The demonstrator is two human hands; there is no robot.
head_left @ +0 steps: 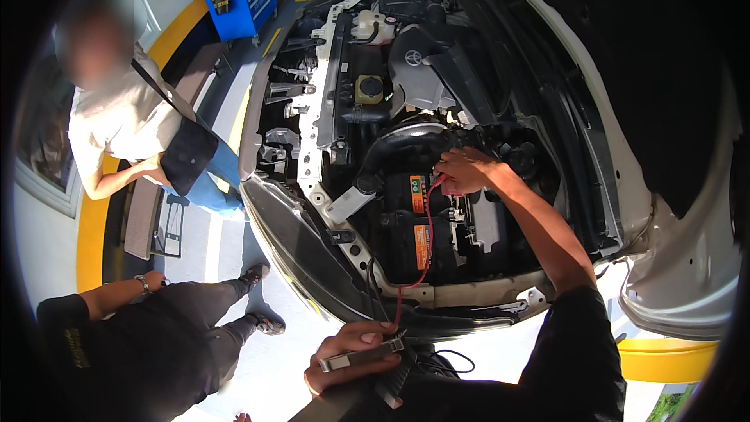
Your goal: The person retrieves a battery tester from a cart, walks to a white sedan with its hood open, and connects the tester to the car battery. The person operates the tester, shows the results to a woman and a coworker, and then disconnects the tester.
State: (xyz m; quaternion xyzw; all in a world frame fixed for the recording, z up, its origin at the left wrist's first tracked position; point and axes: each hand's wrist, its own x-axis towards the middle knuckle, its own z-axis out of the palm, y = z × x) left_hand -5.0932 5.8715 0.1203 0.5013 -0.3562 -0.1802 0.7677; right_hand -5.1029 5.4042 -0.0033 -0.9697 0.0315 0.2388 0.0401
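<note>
Battery (pixel 414 220) lies at seven o'clock from the right hand (pixel 464 169) and at one o'clock from the left hand (pixel 344 342). The right hand pinches a red clamp (pixel 450 188), partly hidden; whether it touches the battery, I cannot tell. The left hand grasps a grey device (pixel 361 358). From clamp, a red cable (pixel 399 302) goes toward it, at seven o'clock.

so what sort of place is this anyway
Most likely a car repair workshop: there's a car's exposed engine bay, a blue drawer cabinet of the kind used for tools, and a yellow floor line that looks like bay marking.
</note>
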